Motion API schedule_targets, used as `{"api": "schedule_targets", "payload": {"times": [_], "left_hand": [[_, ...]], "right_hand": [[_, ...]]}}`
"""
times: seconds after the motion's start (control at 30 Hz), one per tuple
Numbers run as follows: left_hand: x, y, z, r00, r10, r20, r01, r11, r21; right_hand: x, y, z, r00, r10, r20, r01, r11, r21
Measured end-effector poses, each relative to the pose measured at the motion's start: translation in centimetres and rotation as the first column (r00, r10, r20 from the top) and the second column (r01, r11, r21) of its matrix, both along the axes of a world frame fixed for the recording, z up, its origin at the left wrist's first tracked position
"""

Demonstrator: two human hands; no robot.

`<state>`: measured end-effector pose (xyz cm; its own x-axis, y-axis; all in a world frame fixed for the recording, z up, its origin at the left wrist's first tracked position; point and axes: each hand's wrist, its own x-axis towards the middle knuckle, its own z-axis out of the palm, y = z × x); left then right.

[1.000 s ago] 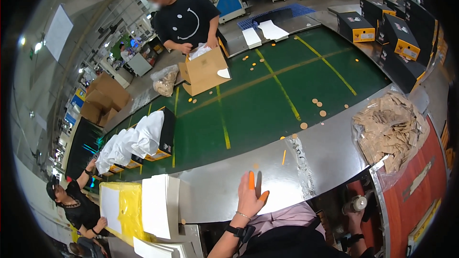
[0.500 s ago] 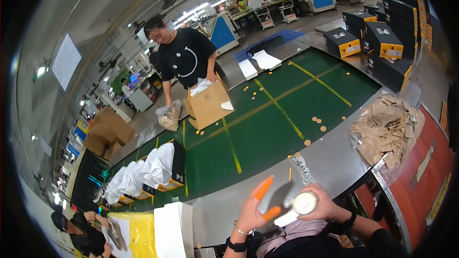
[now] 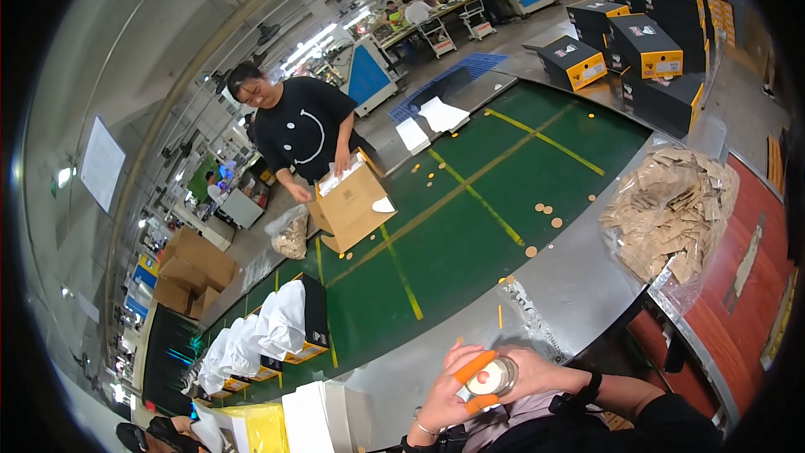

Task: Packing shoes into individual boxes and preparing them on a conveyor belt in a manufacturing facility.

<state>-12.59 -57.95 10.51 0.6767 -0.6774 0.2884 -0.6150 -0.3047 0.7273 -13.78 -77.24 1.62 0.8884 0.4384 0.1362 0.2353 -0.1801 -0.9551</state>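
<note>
In front of my body, both hands are around a round thing with a white face and a clear, shiny rim (image 3: pixel 489 379), perhaps a roll or a jar. My right hand (image 3: pixel 537 372) wraps it from the right. On the other side, my left hand (image 3: pixel 449 394) has orange covers on thumb and forefinger, which press against the round thing's edge. Just beyond my hands, a clear printed plastic strip (image 3: pixel 532 319) lies on the metal edge of the table (image 3: pixel 579 302).
A green belt (image 3: pixel 453 243) with yellow lines carries shoe boxes (image 3: pixel 310 310) topped with white paper. A co-worker (image 3: pixel 302 130) handles an open box (image 3: pixel 356 210) across it. At right sit a bag of cardboard pieces (image 3: pixel 671 210) and stacked black-and-yellow boxes (image 3: pixel 646 46). White sheets (image 3: pixel 314 419) lie at lower left.
My left hand, spread and apart before, has come in and closed on the round thing in my right hand. The co-worker's hand has left the small bag. The view has shifted.
</note>
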Motion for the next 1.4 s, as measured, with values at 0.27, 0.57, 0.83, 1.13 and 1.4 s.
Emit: {"api": "schedule_targets", "payload": {"times": [0.27,0.57,0.83,1.13,1.4], "left_hand": [[-1.0,-1.9,-1.6,0.883,0.393,0.259,-0.41,0.912,0.017],[-2.8,2.6,-0.3,0.876,0.309,0.37,-0.365,0.927,0.091],[-0.2,2.0,4.3,0.977,0.192,0.098,-0.191,0.981,-0.015],[0.9,0.7,2.3,0.934,0.225,0.276,-0.269,0.953,0.136],[1.2,-0.6,2.0,0.677,0.563,0.474,-0.668,0.74,0.074]], "right_hand": [[0.0,0.8,-1.0,0.943,-0.3,0.141,0.287,0.952,0.108],[0.9,0.3,-0.2,0.939,-0.333,-0.09,0.342,0.931,0.125],[0.1,1.4,0.9,0.968,-0.213,-0.13,0.233,0.959,0.159],[1.0,2.4,-1.3,0.971,-0.189,-0.147,0.215,0.958,0.19],[2.7,5.4,-0.3,0.964,-0.256,-0.076,0.267,0.932,0.246]]}}
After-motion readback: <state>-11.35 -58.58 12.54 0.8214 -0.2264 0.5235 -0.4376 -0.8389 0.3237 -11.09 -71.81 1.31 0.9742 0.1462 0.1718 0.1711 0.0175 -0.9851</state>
